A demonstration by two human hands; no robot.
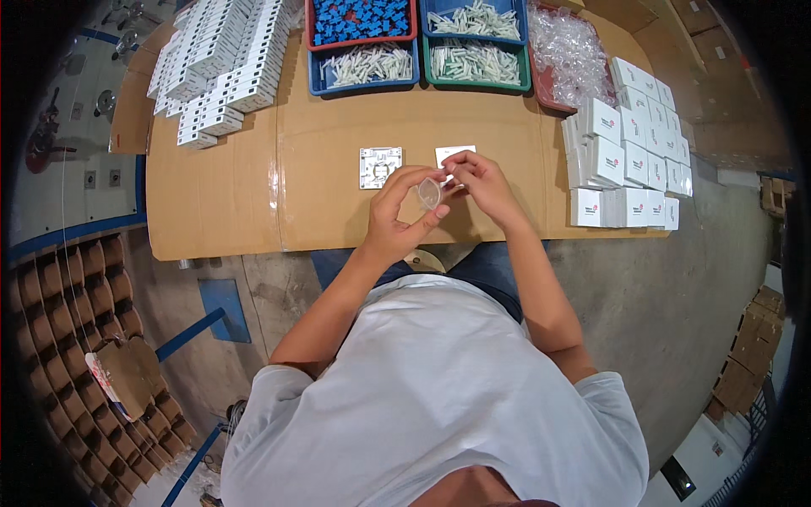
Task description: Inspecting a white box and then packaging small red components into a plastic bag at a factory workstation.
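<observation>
My left hand [397,218] holds a small clear plastic piece [430,195], rounded like a shallow cup, between thumb and fingers. Close beside it, my right hand [481,184] has its fingertips drawn together at the upper edge of the clear piece; whatever they pinch is too small to make out. On the cardboard table top [321,211], just beyond my left hand, lies a square white plastic frame [380,166] with metal parts in its middle. A white square plate [457,152] lies beyond my right fingers, which partly cover it.
White switch-like units [228,63] are stacked at the far left. A red bin holds blue plastic parts [359,19]; blue and green bins hold pale plugs [475,63]. Clear plastic pieces [570,55] fill a reddish bin. White boxes [629,160] stand stacked at the right.
</observation>
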